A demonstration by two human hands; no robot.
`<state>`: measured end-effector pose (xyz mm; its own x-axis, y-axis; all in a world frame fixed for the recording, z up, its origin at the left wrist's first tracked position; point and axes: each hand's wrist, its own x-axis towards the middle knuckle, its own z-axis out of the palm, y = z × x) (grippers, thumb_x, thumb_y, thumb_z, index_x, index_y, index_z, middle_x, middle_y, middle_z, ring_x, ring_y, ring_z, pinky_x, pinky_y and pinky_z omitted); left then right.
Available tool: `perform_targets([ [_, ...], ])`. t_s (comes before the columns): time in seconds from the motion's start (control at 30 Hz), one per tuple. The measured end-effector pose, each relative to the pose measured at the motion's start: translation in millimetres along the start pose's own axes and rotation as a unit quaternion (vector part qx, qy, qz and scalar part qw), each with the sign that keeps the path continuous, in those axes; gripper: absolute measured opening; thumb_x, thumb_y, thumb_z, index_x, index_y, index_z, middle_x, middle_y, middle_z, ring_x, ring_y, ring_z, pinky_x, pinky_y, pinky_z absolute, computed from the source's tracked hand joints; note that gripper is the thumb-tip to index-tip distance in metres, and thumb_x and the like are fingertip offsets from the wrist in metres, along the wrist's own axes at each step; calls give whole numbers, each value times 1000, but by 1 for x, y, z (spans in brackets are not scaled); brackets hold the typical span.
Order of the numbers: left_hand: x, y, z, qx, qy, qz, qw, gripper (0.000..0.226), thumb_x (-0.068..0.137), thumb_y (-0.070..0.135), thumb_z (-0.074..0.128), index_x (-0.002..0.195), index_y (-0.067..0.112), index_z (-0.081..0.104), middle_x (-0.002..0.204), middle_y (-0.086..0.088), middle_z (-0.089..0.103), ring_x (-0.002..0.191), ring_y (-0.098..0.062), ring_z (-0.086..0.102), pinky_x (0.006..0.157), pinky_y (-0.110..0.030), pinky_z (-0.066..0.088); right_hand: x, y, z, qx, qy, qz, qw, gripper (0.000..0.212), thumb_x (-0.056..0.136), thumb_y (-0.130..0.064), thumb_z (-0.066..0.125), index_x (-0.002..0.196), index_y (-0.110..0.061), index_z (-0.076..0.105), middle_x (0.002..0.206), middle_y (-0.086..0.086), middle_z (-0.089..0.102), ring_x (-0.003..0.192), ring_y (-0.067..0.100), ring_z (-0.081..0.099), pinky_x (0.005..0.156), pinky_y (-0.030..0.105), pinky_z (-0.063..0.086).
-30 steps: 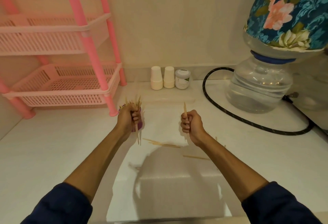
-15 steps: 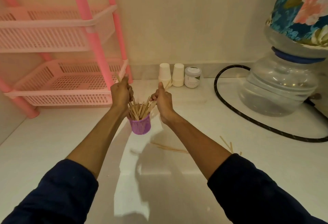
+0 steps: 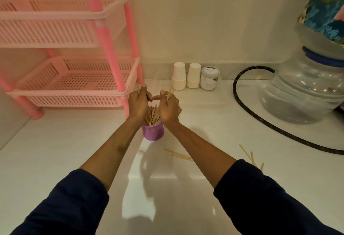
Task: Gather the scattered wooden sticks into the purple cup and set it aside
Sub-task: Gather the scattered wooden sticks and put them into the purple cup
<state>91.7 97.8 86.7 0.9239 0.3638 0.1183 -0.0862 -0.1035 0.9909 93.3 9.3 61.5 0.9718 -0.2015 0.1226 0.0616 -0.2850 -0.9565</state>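
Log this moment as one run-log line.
hands: left and right gripping sticks above purple cup | cup: upright, stick-filled | loose sticks: on counter | stage: gathering unfinished

You face a pale wall (image 3: 204, 20) above a glossy white desk (image 3: 55, 151). A pink rack (image 3: 104, 39) stands at your left; paper cups (image 3: 179, 76), a jar (image 3: 210, 78), a black hose (image 3: 242, 93) and a water bottle (image 3: 301, 93) line the back and right.

A home pantry corner: pink plastic rack (image 3: 104, 35), water jug (image 3: 305, 93) (floral cover), paper cups (image 3: 179, 76).
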Motion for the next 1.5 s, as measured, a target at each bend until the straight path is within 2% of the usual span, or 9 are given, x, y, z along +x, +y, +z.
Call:
perform_targets([
  [0.1,-6,-6,5,70,32,21,997,46,100,33,44,61,14,61,69,11,66,73,6,56,93,-37,37,-1,6,3,-4,-7,0,1000,36,102,-44,40,112,-23,68,131,-4,58,130,15,44,112,52,23],
  [0.23,-7,-8,5,152,83,38,984,29,97,31,49,77,22,67,103,7,69,100,-5,47,101,-34,16,-4,9,1,13,-23,-13,1000,45,94,-53,53,130,-27,58,138,-6,53,133,10,39,112,40,16],
  [0.43,-6,-7,3,128,90,49,986,38,98,32,49,69,16,68,80,14,64,97,3,41,98,-36,22,2,-5,-10,56,4,-2,998,30,100,-42,47,100,-22,70,118,-6,69,118,14,55,106,37,23],
  [0.57,-12,-1,1,131,109,94,981,28,97,26,50,77,18,67,93,17,60,93,11,38,98,-31,23,0,-5,-25,42,16,-49,998,28,100,-37,50,98,-19,70,114,-5,70,114,14,57,105,38,26],
  [0.73,-33,12,3,169,100,233,952,19,95,18,51,87,8,66,99,2,67,99,-5,50,93,-30,31,-7,13,-61,-23,8,-124,992,15,97,-30,56,97,-22,69,109,-8,69,108,14,59,96,35,27],
  [0.87,-67,9,13,190,25,317,929,16,94,15,53,87,4,62,91,-7,64,87,-17,55,78,-28,41,-17,38,-107,-88,-17,-131,987,11,93,-29,60,98,-23,68,109,-7,68,100,11,61,97,49,43],
  [1.0,-97,-13,20,280,-112,310,902,15,90,21,53,90,10,64,89,-2,62,83,-16,55,71,-31,44,-33,69,-163,-209,-41,-74,974,23,91,-38,62,110,-25,65,117,-7,64,100,13,63,99,38,35],
  [1.2,-122,-53,23,503,-337,238,759,50,87,31,59,134,14,53,136,-5,53,120,-23,50,96,-37,46,-60,104,-234,-343,-111,66,930,56,86,-52,61,133,-23,52,137,1,52,123,22,52,103,42,29],
  [1.5,-142,-65,34,563,-363,293,682,27,95,30,50,111,11,60,121,-6,58,102,-24,55,80,-34,46,-92,126,-284,-507,-48,65,858,52,88,-54,54,122,-14,60,125,7,58,114,27,55,96,41,35],
])
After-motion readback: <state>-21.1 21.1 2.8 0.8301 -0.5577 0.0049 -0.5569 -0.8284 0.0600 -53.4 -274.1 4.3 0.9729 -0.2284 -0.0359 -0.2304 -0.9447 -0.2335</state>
